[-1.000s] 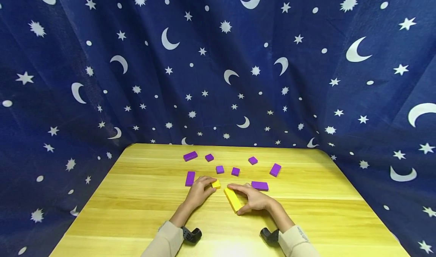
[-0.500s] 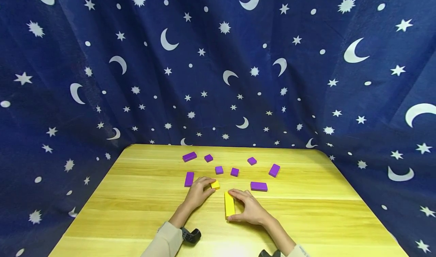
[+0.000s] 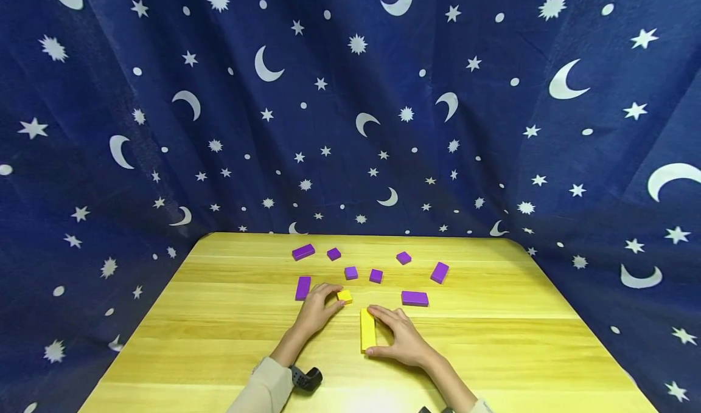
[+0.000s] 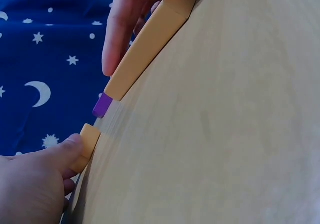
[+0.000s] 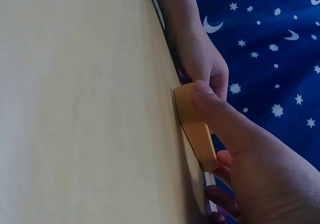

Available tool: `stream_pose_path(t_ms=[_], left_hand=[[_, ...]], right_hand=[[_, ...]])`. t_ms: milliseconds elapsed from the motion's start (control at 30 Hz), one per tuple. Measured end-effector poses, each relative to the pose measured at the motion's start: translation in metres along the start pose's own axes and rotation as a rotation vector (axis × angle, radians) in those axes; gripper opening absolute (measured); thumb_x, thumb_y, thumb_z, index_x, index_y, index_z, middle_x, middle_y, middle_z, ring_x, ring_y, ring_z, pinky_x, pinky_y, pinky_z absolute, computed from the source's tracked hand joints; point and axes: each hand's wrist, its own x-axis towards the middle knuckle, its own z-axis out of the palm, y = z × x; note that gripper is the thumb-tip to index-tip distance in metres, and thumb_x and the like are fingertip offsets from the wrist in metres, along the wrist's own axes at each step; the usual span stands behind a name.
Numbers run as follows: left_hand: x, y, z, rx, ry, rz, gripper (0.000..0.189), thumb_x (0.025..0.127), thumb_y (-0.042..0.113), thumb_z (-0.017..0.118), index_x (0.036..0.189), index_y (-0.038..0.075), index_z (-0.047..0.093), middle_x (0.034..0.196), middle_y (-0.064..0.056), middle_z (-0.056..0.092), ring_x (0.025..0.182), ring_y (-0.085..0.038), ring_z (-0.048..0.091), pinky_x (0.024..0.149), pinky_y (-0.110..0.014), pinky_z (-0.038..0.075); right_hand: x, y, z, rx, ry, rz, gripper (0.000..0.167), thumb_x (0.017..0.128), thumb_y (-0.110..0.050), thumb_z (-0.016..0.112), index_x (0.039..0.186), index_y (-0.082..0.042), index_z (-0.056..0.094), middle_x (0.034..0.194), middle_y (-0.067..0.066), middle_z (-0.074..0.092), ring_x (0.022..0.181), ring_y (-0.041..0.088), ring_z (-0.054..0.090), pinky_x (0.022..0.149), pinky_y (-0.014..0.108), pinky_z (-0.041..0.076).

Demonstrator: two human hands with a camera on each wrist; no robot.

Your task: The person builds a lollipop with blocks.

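Observation:
In the head view, a long yellow block [image 3: 367,330] lies lengthwise on the table, pointing away from the body. My right hand [image 3: 404,339] holds it by its two ends, thumb at the near end and fingertips at the far one. A small yellow block [image 3: 344,296] sits to the left and farther back. My left hand [image 3: 316,311] pinches this small block between thumb and fingers; the left wrist view shows the thumb against its side. A gap separates the two yellow blocks.
Beyond the hands, small purple blocks [image 3: 375,276] and longer purple blocks [image 3: 414,298] lie scattered on the wooden table [image 3: 520,334]. One long purple block [image 3: 303,288] is just behind the left hand. A blue curtain [image 3: 328,127] with moons and stars hangs behind.
The right hand has turned the long yellow block from a slant to nearly straight and brought it slightly left and nearer the body. The left hand stays on the small block.

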Motion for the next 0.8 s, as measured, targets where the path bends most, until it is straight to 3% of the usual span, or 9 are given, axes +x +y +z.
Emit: stream_pose_path(t_ms=[233,367,467,600,800], left_hand=[[-0.0005,-0.0002,-0.0001,0.014,0.001,0.004,0.028,0.082,0.025,0.07,0.107,0.012,0.067,0.103,-0.001,0.064,0.099,-0.021,0.056,0.086,-0.038,0.045],[0.0002,0.0002,-0.0001,0.001,0.0,-0.019,0.029,0.086,0.028,0.066,0.109,0.01,0.066,0.105,-0.002,0.064,0.101,-0.021,0.056,0.087,-0.039,0.046],[0.0004,0.0,0.0001,-0.014,0.007,-0.03,0.028,0.088,0.028,0.063,0.109,0.009,0.067,0.103,-0.003,0.064,0.1,-0.022,0.057,0.086,-0.039,0.046],[0.0,-0.0008,0.0003,-0.013,0.016,-0.029,0.025,0.088,0.025,0.064,0.106,0.008,0.068,0.099,-0.001,0.065,0.095,-0.02,0.058,0.083,-0.037,0.047],[0.0012,-0.0008,0.0003,-0.011,0.033,-0.037,0.02,0.085,0.021,0.067,0.101,0.008,0.07,0.096,-0.001,0.065,0.092,-0.019,0.059,0.08,-0.035,0.048]], right_hand=[[-0.0007,-0.0022,0.0031,-0.003,-0.003,-0.001,0.084,0.07,-0.057,0.071,0.138,-0.016,0.044,0.141,-0.002,0.042,0.094,0.01,0.037,0.085,0.044,0.034],[-0.0016,-0.0029,0.0029,0.026,0.035,-0.03,0.08,0.072,-0.053,0.071,0.137,-0.014,0.046,0.141,-0.003,0.041,0.098,0.01,0.038,0.096,0.052,0.029],[-0.0033,-0.0022,0.0033,0.065,0.081,-0.07,0.071,0.076,-0.046,0.071,0.134,-0.011,0.049,0.139,-0.001,0.045,0.099,0.01,0.04,0.094,0.044,0.033],[-0.0064,-0.0009,0.0046,0.085,0.127,-0.131,0.06,0.078,-0.037,0.072,0.129,-0.011,0.055,0.133,-0.001,0.051,0.091,0.008,0.042,0.076,0.028,0.038],[-0.0076,-0.0014,0.0052,0.075,0.1,-0.126,0.055,0.078,-0.038,0.071,0.126,-0.014,0.058,0.132,-0.006,0.052,0.085,0.005,0.041,0.071,0.023,0.037]])
